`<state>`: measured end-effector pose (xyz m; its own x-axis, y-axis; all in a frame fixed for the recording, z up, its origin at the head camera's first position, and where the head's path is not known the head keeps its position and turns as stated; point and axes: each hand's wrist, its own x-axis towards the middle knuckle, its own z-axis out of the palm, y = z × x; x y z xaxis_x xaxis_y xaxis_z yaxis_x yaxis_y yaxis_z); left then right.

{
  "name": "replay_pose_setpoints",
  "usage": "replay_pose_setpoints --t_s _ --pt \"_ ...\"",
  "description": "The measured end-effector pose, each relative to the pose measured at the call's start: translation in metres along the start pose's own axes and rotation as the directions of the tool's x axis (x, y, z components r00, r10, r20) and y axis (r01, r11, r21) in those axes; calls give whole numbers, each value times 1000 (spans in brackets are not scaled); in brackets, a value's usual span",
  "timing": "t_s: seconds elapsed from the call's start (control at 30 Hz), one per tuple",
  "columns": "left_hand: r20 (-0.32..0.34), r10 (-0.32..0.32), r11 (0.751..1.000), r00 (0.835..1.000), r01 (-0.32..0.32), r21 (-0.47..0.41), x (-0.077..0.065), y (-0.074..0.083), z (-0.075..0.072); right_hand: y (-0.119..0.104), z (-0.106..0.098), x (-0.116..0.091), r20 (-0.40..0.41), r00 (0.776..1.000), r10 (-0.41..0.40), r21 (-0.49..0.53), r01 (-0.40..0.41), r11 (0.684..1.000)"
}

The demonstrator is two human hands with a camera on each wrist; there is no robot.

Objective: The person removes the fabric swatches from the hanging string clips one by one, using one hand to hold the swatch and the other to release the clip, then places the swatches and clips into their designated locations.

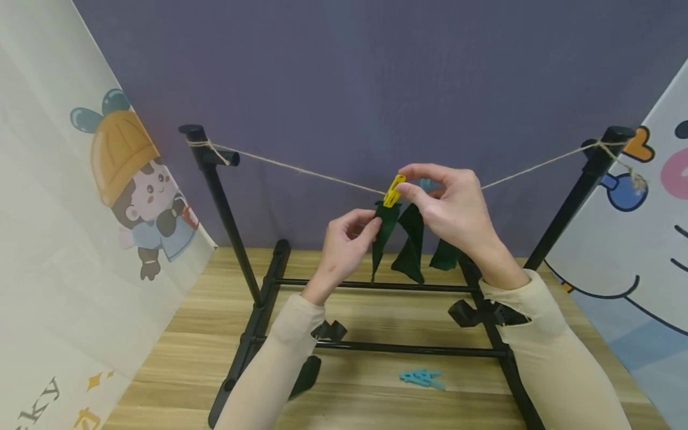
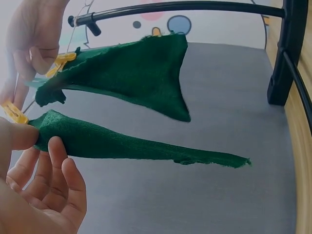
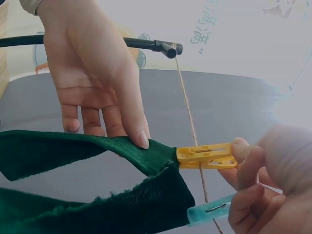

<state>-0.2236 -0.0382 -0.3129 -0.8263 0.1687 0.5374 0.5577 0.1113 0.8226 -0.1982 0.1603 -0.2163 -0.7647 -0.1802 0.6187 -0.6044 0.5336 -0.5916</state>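
My left hand (image 1: 346, 242) pinches the top corner of a green cloth piece (image 1: 384, 233) between thumb and fingers. At that corner, my right hand (image 1: 454, 203) holds a yellow clothespin (image 3: 204, 153) by its end. In the right wrist view the clothespin's front end is at the cloth's edge and the string (image 3: 187, 107) passes behind it. Further green cloth pieces (image 1: 411, 242) hang to the right along the string. A teal clothespin (image 3: 209, 210) sits by the neighbouring cloth, partly covered by my right fingers. The left wrist view shows another yellow clothespin (image 2: 62, 63) on a cloth.
The string runs between two black posts (image 1: 228, 221) of a frame standing on the wooden table (image 1: 177, 364). Blue clothespins (image 1: 421, 377) lie near the front, and a dark green piece (image 1: 306, 377) lies beside my left sleeve. A grey-blue panel (image 1: 344, 89) stands behind.
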Motion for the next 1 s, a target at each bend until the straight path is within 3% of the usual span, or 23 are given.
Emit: replay_pose_setpoints --t_s 0.33,0.57,1.0 --pt "-9 -16 1000 1000 16 14 -2 -6 -3 -5 1 -3 -139 985 -104 36 110 993" --pt "-11 -34 999 999 34 26 -7 -11 -5 -3 0 -5 -203 971 -128 75 146 986" --pt "-5 -81 997 997 81 17 -18 -22 -13 6 -2 -24 -149 984 -100 150 123 981"
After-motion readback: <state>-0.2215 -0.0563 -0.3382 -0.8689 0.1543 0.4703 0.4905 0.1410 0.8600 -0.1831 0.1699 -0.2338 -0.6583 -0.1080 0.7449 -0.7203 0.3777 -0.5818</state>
